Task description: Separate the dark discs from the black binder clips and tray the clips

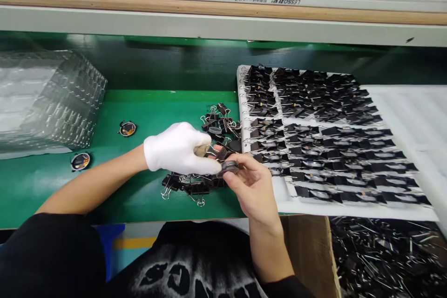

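My left hand (179, 148), in a white glove, is closed over a black binder clip (223, 152) whose wire handles show between finger and thumb. My bare right hand (254, 184) pinches a small dark round part (229, 166) with a grey edge, against the gloved thumb. Whether the clip grips this part is hidden by the fingers. Around and beneath both hands lie loose binder clips (197, 188) on the green table (139, 195). More clips (225, 121) are heaped just beyond the hands, with dark round parts among them.
To the right, a white tray (260, 123) carries rows of clipped dark parts. A cardboard box (307, 251) of binder clips (384, 256) sits below it. Stacked clear plastic trays (45, 102) stand left, near two round pieces with printed faces (127, 128). A shelf (223, 25) spans the back.
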A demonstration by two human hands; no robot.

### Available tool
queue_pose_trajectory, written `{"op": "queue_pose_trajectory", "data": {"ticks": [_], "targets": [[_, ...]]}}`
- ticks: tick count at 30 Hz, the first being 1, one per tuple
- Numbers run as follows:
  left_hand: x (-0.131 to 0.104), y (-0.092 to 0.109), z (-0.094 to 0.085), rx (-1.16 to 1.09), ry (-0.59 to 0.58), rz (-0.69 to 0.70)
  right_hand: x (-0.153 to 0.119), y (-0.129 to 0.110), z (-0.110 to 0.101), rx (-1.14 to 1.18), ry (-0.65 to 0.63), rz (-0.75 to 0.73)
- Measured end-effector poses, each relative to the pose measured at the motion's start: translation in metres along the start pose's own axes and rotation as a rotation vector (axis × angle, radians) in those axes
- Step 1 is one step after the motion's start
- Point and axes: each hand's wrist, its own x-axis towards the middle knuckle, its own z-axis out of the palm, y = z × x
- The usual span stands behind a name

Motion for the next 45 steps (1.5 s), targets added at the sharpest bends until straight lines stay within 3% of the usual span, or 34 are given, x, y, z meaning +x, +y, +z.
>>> {"op": "queue_pose_trajectory", "data": {"ticks": [6,13,18,21,23,27,30,32,34,35,39,41,45], "targets": [[-0.002,0.005,0.004,-0.088,-0.1,0.076,-0.003,-0.014,-0.009,-0.191,-0.025,-0.021],[-0.003,0.0,0.005,-0.145,-0.176,0.133,-0.004,-0.015,-0.011,-0.15,-0.109,-0.002],[-0.001,0.003,0.004,-0.124,-0.107,0.063,-0.003,-0.017,-0.025,-0.123,0.046,-0.037],[0.004,-0.01,-0.011,-0.073,-0.133,-0.075,0.001,-0.022,-0.034,-0.162,0.16,-0.061],[0.008,-0.032,-0.026,-0.044,-0.153,-0.276,0.01,-0.029,-0.035,-0.208,0.149,-0.053],[0.01,-0.093,-0.054,-0.056,-0.162,-0.714,0.052,-0.053,-0.021,-0.207,-0.034,0.127],[0.002,-0.123,-0.07,-0.064,-0.239,-0.845,0.095,-0.07,-0.001,-0.233,-0.16,0.352],[-0.003,-0.127,-0.081,0.029,-0.282,-0.883,0.124,-0.073,0.015,-0.326,-0.219,0.429],[-0.003,-0.122,-0.09,0.183,-0.222,-0.89,0.15,-0.067,0.03,-0.522,-0.271,0.394],[0.0,-0.118,-0.092,0.252,-0.133,-0.879,0.161,-0.061,0.038,-0.663,-0.302,0.345],[0.029,-0.108,-0.079,0.432,0.385,-0.752,0.192,-0.033,0.067,-1.311,-0.477,0.084],[0.043,-0.11,-0.06,0.476,0.445,-0.718,0.2,-0.021,0.08,-1.523,-0.558,-0.001],[0.05,-0.12,-0.025,0.55,0.428,-0.785,0.203,-0.003,0.095,-1.688,-0.624,-0.024]]}}
